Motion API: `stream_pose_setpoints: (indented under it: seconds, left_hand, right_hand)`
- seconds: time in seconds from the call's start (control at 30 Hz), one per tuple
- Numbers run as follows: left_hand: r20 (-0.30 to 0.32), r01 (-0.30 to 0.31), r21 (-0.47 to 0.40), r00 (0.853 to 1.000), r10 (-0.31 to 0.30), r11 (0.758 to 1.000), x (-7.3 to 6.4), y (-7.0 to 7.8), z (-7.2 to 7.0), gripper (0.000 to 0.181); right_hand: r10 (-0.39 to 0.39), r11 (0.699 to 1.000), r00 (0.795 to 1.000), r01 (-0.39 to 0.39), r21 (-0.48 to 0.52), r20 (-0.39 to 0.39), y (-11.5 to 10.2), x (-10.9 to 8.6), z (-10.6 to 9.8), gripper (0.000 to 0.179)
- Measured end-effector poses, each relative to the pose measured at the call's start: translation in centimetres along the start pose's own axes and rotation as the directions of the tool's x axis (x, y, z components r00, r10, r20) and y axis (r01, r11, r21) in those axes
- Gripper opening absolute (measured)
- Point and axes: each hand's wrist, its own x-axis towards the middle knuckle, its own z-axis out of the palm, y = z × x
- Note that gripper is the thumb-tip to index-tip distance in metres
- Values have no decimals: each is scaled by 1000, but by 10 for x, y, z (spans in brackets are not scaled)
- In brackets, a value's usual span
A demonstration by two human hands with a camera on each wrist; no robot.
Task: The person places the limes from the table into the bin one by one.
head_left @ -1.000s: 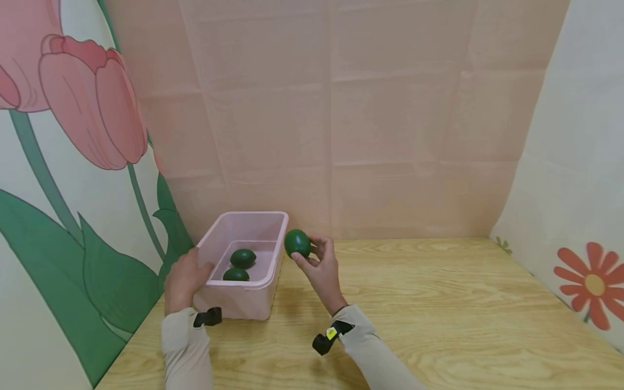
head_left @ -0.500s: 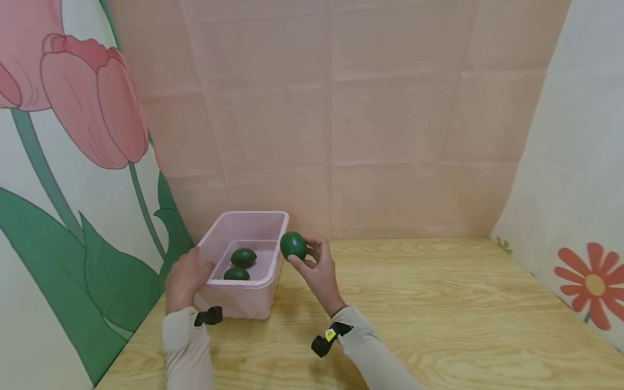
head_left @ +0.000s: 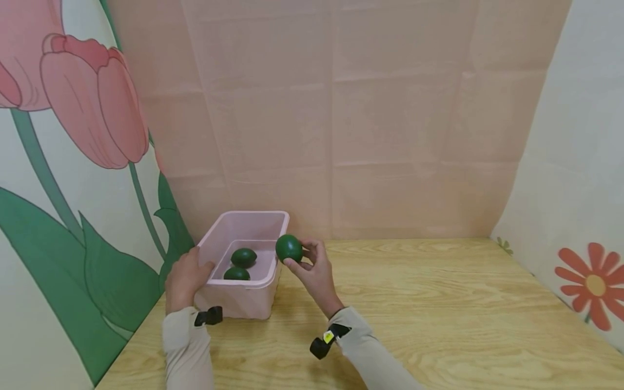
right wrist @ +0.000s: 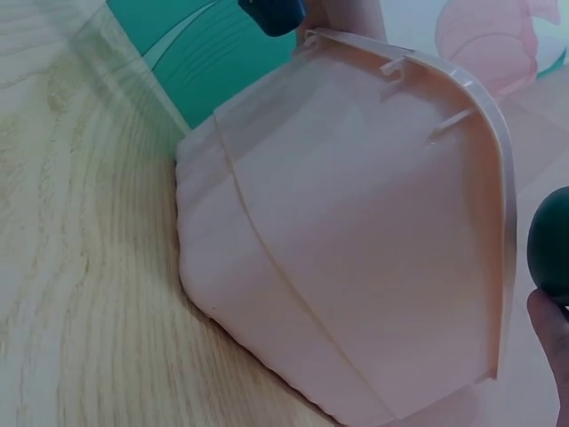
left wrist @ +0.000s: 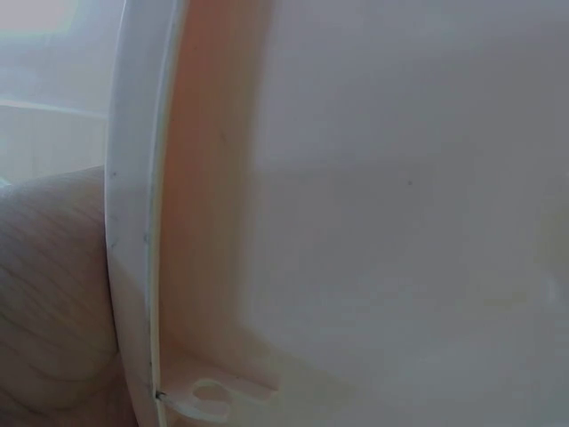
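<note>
A dark green, glossy avocado [head_left: 289, 248] is held between the thumb and fingers of my right hand [head_left: 314, 273], at the right rim of a pale pink plastic bin [head_left: 265, 281] in the head view. The right wrist view catches only part of this avocado [right wrist: 551, 245] and a fingertip at its right edge. My left hand [head_left: 187, 276] grips the bin's near left corner, its thumb over the rim. Inside the bin lie two more avocados, one further back [head_left: 243, 258] and one nearer [head_left: 236, 274], partly hidden by the front rim. The bin's rim [left wrist: 133, 222] fills much of the left wrist view.
The bin stands on a light wood-grain table [head_left: 439, 303]. A pinkish-brown sheet [head_left: 390, 119] hangs behind it. Printed tulips [head_left: 97, 103] cover the left wall close to the bin, and a red flower [head_left: 595, 284] is on the right wall.
My right hand has moved slightly left and down with the avocado, from beside the bin until it overlaps the right rim. The left hand and bin have stayed put.
</note>
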Motion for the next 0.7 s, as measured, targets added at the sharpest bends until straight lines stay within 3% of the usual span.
stream_pose_setpoints:
  seconds: [0.7]
  left_hand:
    - [-2, -7, 0, 1000, 7, 1000, 1, -1, 0, 49]
  right_hand:
    - [6, 1000, 999, -5, -22, 50, 7, 1, 3, 58]
